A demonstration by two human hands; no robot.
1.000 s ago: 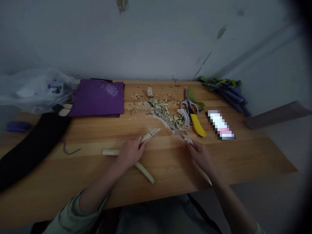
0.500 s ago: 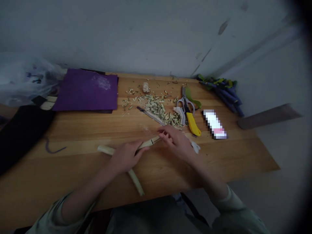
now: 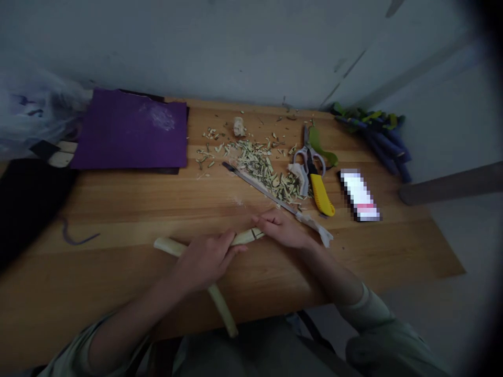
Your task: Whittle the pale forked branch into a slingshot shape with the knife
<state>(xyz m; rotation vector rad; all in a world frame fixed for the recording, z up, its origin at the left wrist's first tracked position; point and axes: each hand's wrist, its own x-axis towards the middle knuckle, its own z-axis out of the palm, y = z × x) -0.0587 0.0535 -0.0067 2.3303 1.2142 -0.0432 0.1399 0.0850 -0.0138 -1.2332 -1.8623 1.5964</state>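
Note:
My left hand is closed around a pale yellow-green stalk, which has dark marks across it near its right end. My right hand pinches that end, its fingertips pressed together over the stalk. Another pale stalk length slants from beneath my left hand to the table's front edge. A further pale end sticks out to the left; how these parts join is hidden by the hand. Just beyond my right hand lies a slim metal tool with white wrapping at its near end.
Chopped pale-green bits are spread over the wooden table. Scissors, a yellow-handled cutter and a phone lie to the right. A purple sheet, a clear plastic bag and a purple-green bundle are farther back.
The camera view has shifted slightly. My right hand's fingers have closed more fully over the stalk's end, and more of the slim tool's wrapped end shows. My left hand keeps its hold.

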